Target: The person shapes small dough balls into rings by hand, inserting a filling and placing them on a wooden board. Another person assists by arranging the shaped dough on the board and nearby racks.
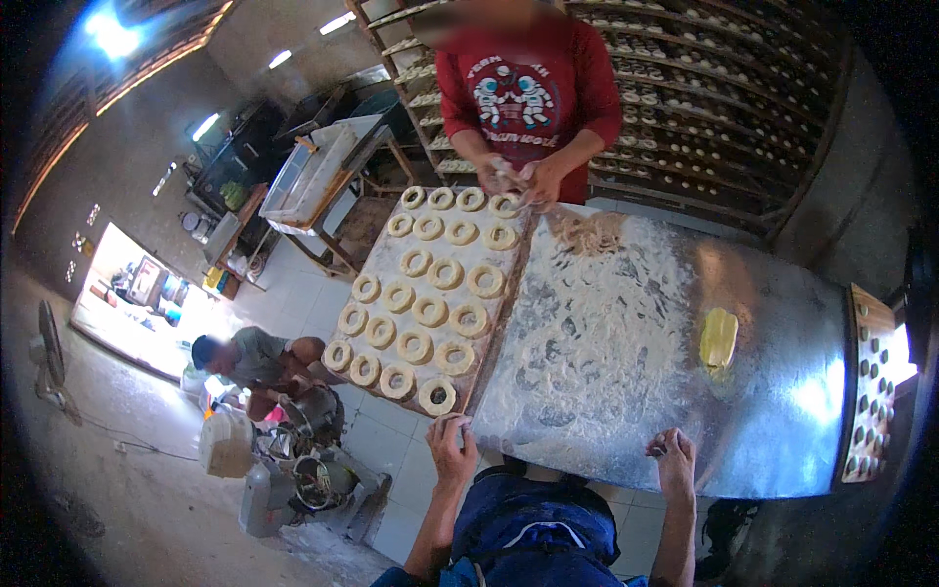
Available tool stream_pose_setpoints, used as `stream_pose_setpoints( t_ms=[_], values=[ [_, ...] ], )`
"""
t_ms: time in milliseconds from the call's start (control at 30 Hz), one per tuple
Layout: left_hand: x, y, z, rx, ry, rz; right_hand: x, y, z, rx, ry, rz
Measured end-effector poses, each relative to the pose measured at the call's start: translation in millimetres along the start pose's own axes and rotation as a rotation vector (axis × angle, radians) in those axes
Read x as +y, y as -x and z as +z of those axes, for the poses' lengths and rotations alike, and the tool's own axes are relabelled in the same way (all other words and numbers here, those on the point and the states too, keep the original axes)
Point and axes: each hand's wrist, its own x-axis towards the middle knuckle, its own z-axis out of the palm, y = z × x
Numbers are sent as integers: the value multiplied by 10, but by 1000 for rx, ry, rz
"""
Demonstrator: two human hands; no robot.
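Far left, down on the concrete floor: a crouching person (256, 360) beside a grey machine (293, 479) and a white bucket (226, 442), well apart from the bench. Behind, a wooden stand carrying a clear plastic tub (311, 171).

Next, a long wooden board (486, 338) laid along the left part of the metal table (773, 333), filled with rows of raw dough rings (427, 311). Left hand (450, 445) at the board's near corner, fingers curled over its edge just below the nearest ring (437, 395); grasping the board, so far as can be told.

Across the table, a person in a red shirt (528, 88), both hands together over the board's far end, pinching a ring (505, 206). Behind, tall racks (704, 108) stacked with more rings.

Middle: flour-dusted tabletop (587, 333) marked with round cutter prints. Right hand (675, 455) on the table's near edge, clenched on something small and dark, too small to name.

Further right, a pale yellow lump of dough (719, 338) lying alone on bare metal. Far right, a second board (871, 382) with small pieces.
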Motion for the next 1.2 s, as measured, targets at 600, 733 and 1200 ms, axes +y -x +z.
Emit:
stream_pose_setpoints(
  t_ms=[600, 733, 1200],
  values=[
    [593, 24, 732, -468, 219, 321, 139, 448, 103, 309, 154, -30],
    [379, -33, 591, -430, 193, 239, 184, 365, 134, 303, 154, -18],
    [-458, 95, -324, -102, 159, -60, 147, -238, 870, 19, 444, -127]
  ],
)
